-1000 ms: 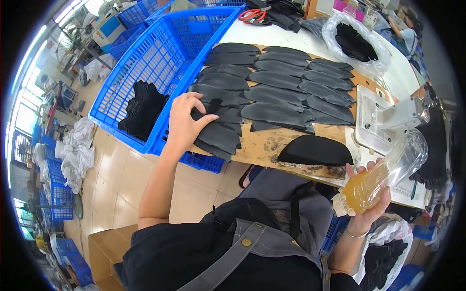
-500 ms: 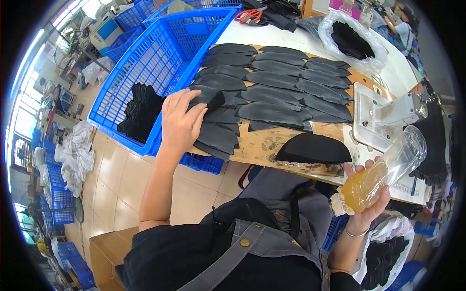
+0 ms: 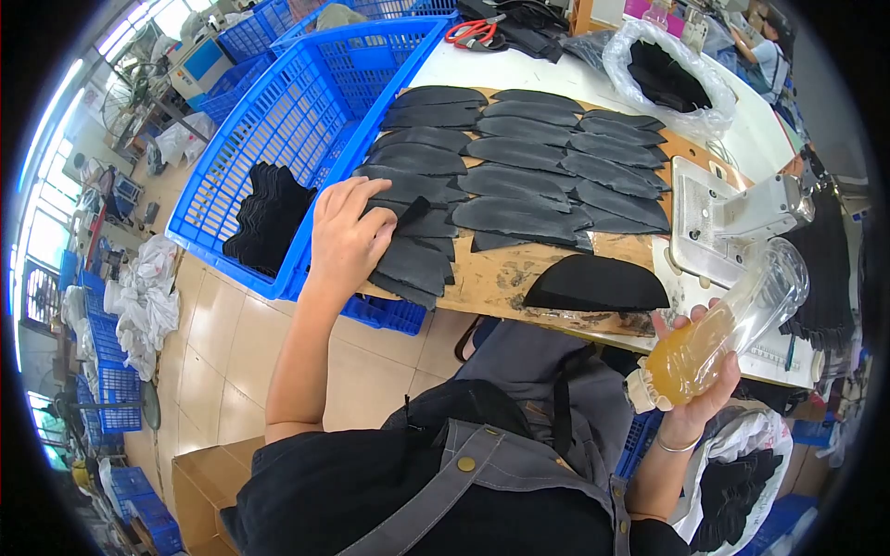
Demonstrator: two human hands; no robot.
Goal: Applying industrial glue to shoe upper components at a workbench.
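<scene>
My left hand (image 3: pixel 347 233) is over the left column of flat black leaf-shaped pieces (image 3: pixel 515 215), its fingers bent and pinching one of them. That piece's dark edge (image 3: pixel 413 213) sticks up beside my fingertips. Overlapping rows of these pieces, some with a dull greyish surface, cover the brown board (image 3: pixel 491 278). My right hand (image 3: pixel 712 394) is wrapped round a clear plastic bottle (image 3: pixel 691 360) with yellow liquid in it. The bottle is tilted with its whitish cap end low and toward me. A single black half-moon piece (image 3: pixel 598 283) lies at the board's near edge.
A blue plastic crate (image 3: pixel 278 139) with a stack of wavy-edged black pieces (image 3: pixel 266 218) stands at the left. A white metal machine (image 3: pixel 732 218) is on the right. Red-handled scissors (image 3: pixel 473 33) and a plastic bag of black material (image 3: pixel 667 74) lie at the back.
My left fingers have curled in more, and the lifted edge of the black piece looks narrower. The bottle in my right hand has barely moved.
</scene>
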